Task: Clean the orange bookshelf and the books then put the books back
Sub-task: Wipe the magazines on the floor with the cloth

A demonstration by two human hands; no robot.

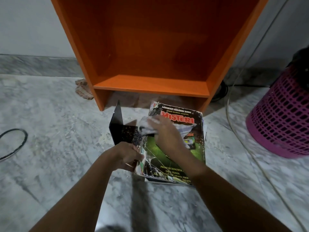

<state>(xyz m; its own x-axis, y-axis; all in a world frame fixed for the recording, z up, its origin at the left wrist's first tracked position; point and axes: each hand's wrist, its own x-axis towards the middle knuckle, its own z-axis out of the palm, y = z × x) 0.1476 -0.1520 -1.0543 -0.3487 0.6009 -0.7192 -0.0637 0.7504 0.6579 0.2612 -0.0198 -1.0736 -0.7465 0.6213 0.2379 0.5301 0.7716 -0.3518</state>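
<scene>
Nearest, the left hand (128, 155) holds the left edge of the stack of books (175, 158), which lies flat on the floor (58, 114) just in front of the shelf. That grip is closed on the edge and keeps the pile from sliding. A little farther, the right hand (164, 131) is bunched round a pale cloth (147, 125) and presses it on the top cover.

The books look old and thin, more like magazines. The top cover is shiny paper, cracked with white lines and torn at the corners. It should bend easily and could rip, so soft wiping looks best. One book will likely feel light and floppy. The whole pile will likely be heavy and may slip apart. I think the safest place to take hold is under the pile, or along the bound left edge, not by a loose corner.

Touching the pile on its left is a black bookend (116, 124). It is thin and stiff, bent like an L, with white dust specks on its flat part. The floor is hard grey marble with dusty bits on it.

Farther back stands the orange bookshelf (150, 84), smooth, boxy and with no books in it. A crumpled rag (82, 89) lies beside its left foot. Far right is a pink plastic basket (280, 118) full of little holes.
</scene>
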